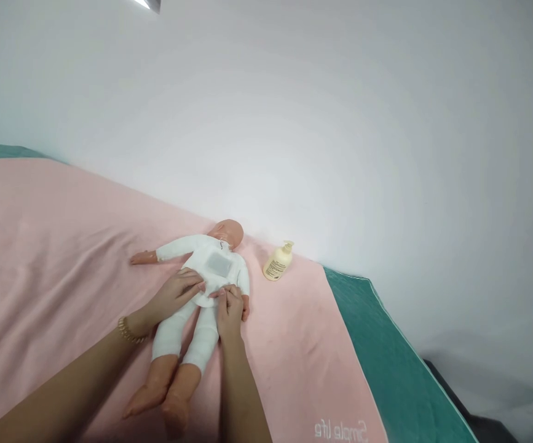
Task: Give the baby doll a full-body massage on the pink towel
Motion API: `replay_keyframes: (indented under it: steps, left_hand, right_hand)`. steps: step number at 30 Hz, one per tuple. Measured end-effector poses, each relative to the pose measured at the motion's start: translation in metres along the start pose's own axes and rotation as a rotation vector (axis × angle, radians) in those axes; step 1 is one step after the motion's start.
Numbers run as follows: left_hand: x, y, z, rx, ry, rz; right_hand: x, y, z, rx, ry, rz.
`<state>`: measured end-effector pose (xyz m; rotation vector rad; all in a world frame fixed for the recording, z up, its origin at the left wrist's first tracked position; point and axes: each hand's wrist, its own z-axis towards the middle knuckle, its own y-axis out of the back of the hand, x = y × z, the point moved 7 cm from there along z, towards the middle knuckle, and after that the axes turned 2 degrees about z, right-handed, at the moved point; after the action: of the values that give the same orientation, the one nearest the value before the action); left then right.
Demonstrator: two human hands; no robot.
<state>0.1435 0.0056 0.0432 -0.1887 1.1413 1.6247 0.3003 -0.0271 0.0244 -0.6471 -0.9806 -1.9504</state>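
a plain pale wall (363, 135) backs a pink blanket (294, 344), with green cloth (377, 344) showing past its right edge. the doll (227, 234) lies with its head by the blanket's far edge and its feet pointing nearward, dressed in a white top (197, 258) and white leggings (171, 332). a pump bottle (276, 263) stands near the far right corner. the left hand (174, 294), loosely bent, lies on the top's lower left side; the right hand (230, 306) is more tightly curled at the opposite side. whether either pinches fabric i cannot tell. for good handling, i'd keep both sides level, work with light fingertips and avoid dragging the doll's body along.
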Motion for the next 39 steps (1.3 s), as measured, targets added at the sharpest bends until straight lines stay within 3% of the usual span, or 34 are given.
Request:
replay_keyframes:
  steps: [5, 16, 24, 34, 39]
  left_hand:
    - [0.001, 0.005, -0.006, -0.119, -0.067, 0.043]
    - [0.008, -0.003, 0.001, -0.023, -0.013, 0.045]
    - [0.009, 0.003, -0.007, -0.136, -0.078, 0.091]
    - [0.015, -0.002, 0.002, -0.061, 0.054, 0.081]
    - [0.022, 0.006, 0.017, -0.055, 0.084, -0.004]
  right_hand:
    - [0.010, 0.009, -0.002, -0.069, 0.031, -0.007]
    - [-0.001, -0.005, 0.004, 0.039, -0.012, -0.104]
    - [0.005, 0.003, -0.001, -0.035, 0.047, -0.161]
    - [0.000, -0.008, 0.005, 0.059, -0.013, -0.255]
    - [0.000, 0.004, 0.023, -0.050, -0.047, -0.144]
